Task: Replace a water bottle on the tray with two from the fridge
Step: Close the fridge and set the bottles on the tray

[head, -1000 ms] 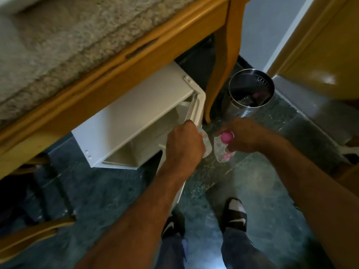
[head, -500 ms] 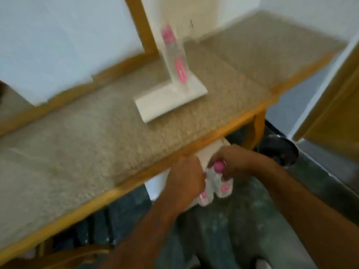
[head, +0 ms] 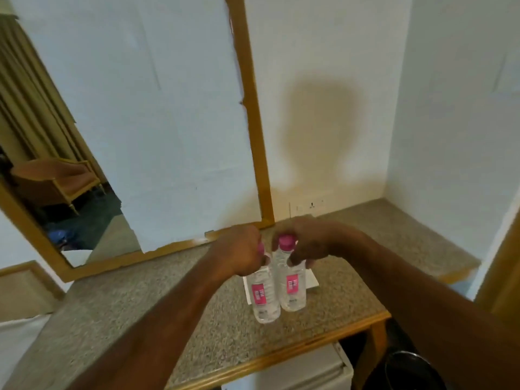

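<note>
Two clear water bottles with pink caps and pink labels hang side by side just above the speckled counter. My left hand grips the left bottle around its neck. My right hand grips the right bottle near its cap. Both bottles are upright, over the white tray, which they largely cover. The bottle that stood on the tray earlier does not show; my hands and the bottles hide that spot.
A wood-framed mirror leans along the wall at the back left. The white fridge sits under the counter's front edge, with a dark metal bin to its right. White walls close off the corner at the right.
Both hands rose from the fridge below the counter to above the tray, each carrying a bottle. The view tilted up from the floor to the counter and wall.
</note>
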`<action>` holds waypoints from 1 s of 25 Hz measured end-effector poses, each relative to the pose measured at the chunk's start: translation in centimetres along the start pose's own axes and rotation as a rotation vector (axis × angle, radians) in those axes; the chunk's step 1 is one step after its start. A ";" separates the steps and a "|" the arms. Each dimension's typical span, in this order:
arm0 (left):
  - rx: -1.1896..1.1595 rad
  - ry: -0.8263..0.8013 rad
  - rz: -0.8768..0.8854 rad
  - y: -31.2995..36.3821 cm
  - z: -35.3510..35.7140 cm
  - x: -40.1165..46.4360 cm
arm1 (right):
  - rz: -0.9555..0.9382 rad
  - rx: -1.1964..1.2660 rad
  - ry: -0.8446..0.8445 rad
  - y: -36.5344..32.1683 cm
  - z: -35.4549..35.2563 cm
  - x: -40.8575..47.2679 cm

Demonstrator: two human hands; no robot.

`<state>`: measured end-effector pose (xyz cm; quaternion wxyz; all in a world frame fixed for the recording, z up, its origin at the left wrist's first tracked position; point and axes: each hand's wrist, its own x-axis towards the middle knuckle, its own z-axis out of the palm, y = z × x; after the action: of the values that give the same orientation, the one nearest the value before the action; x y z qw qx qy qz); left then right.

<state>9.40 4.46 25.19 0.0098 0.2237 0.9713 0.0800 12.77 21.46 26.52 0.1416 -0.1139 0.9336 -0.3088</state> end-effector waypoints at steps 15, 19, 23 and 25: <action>-0.031 0.024 -0.003 -10.5 7.2 14.3 | 0.004 -0.130 0.085 5.1 1.4 18.0; -0.080 -0.009 -0.041 -11.1 10.1 15.0 | 0.000 -0.133 0.021 6.8 3.0 19.5; -0.093 -0.022 -0.084 -11.2 11.7 15.9 | 0.028 -0.135 -0.046 8.1 3.5 20.8; -0.098 -0.022 -0.099 -11.1 12.1 16.2 | 0.039 -0.165 -0.065 8.8 3.6 21.2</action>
<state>-9.30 3.55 11.74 0.0355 0.1756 0.9760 0.1242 -6.92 20.06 14.31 0.1680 -0.1171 0.9528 -0.2241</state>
